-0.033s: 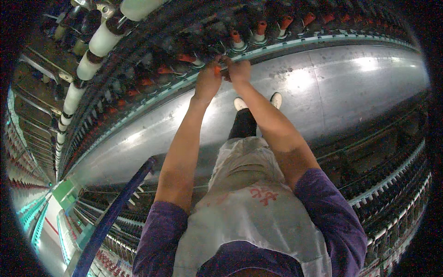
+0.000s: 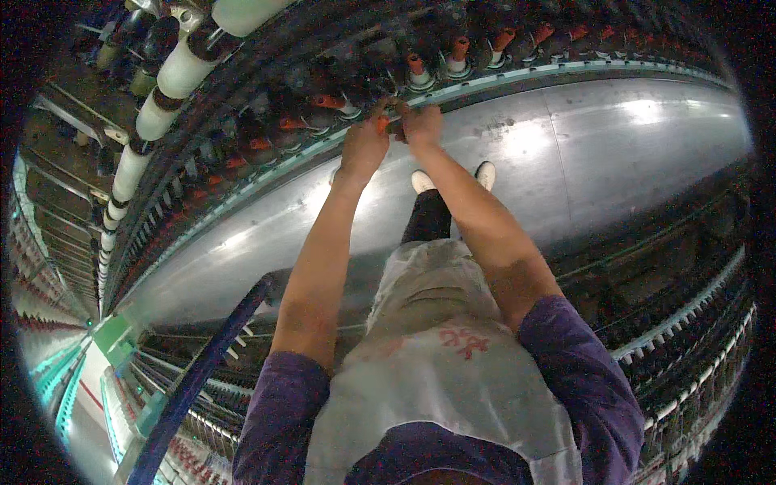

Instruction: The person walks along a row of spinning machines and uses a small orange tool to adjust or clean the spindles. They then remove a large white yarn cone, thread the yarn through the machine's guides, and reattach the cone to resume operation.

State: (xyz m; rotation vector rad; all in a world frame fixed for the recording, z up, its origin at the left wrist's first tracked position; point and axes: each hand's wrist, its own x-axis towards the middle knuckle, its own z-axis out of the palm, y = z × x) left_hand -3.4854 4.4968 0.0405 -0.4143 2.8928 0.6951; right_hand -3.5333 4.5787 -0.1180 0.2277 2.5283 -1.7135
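Observation:
Both my arms reach forward to the spinning frame. My left hand (image 2: 366, 145) is closed around an orange bobbin (image 2: 382, 124), mostly hidden by its fingers. Close beside it, my right hand (image 2: 421, 128) has its fingers curled in toward the bobbin; what they pinch, perhaps a thread, is too small to make out. Just beyond the hands runs the machine's pale green rail (image 2: 517, 78). Along it stand several orange-topped bobbins on spindles, one (image 2: 458, 55) right of my hands and another (image 2: 327, 102) left of them.
White roving bobbins (image 2: 179, 71) hang in a row at upper left. A blue bar (image 2: 202, 364) slants up at lower left. Behind me on the right runs another machine's row of spindles (image 2: 687, 299). My shoes (image 2: 485, 172) are on the shiny metal-grey floor (image 2: 598, 153).

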